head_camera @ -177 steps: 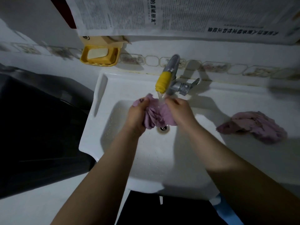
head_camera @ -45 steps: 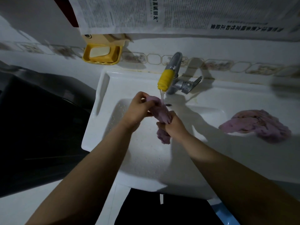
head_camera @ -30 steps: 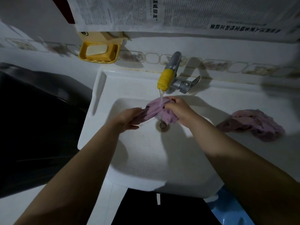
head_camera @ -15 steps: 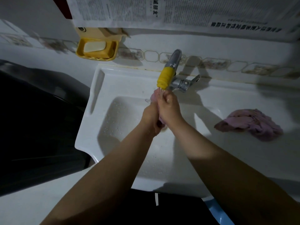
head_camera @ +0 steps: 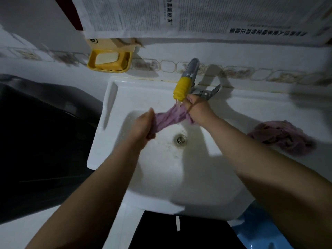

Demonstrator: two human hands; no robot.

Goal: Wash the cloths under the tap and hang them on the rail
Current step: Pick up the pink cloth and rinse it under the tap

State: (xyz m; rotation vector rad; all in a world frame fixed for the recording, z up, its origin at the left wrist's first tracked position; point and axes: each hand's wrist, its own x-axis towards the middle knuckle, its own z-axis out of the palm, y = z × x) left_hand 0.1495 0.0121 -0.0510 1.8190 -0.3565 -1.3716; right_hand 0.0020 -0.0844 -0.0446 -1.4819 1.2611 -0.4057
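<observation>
Mid-wash on the first cloth [head_camera: 170, 116]. Stretched between both hands over the sink [head_camera: 188, 186], just under the tap [head_camera: 182, 87], with a thin stream falling from the yellow spout onto its far end. Left hand [head_camera: 143, 125] fisted round the near-left end, fingers curled tight. Right hand [head_camera: 196, 110] clamped on the far-right end, right beside the spout. Hands apart, cloth pulled fairly taut between them and bunched into a rope, sloping down toward the left. Drain [head_camera: 180, 139] open below, basin wet and speckled with drops.

Second cloth [head_camera: 282, 136] lying crumpled on the bench to the right of the basin, well apart from the hands; wet or dry, washed or not, cannot tell from here.

Soap dish [head_camera: 109, 60] on the far wall to the left of the tap, bar of soap in it. Newspaper [head_camera: 197, 17] pasted across the wall above.

Progress, as a judgement: early to middle. One cloth under the water, rinsing or about to be wrung; the twisted shape suggests wringing close at hand. Left to do: finish and wring this one, deal with the second if unwashed, then hang both. No rail in view, nothing hung in view, so the hanging part looks wholly undone.
</observation>
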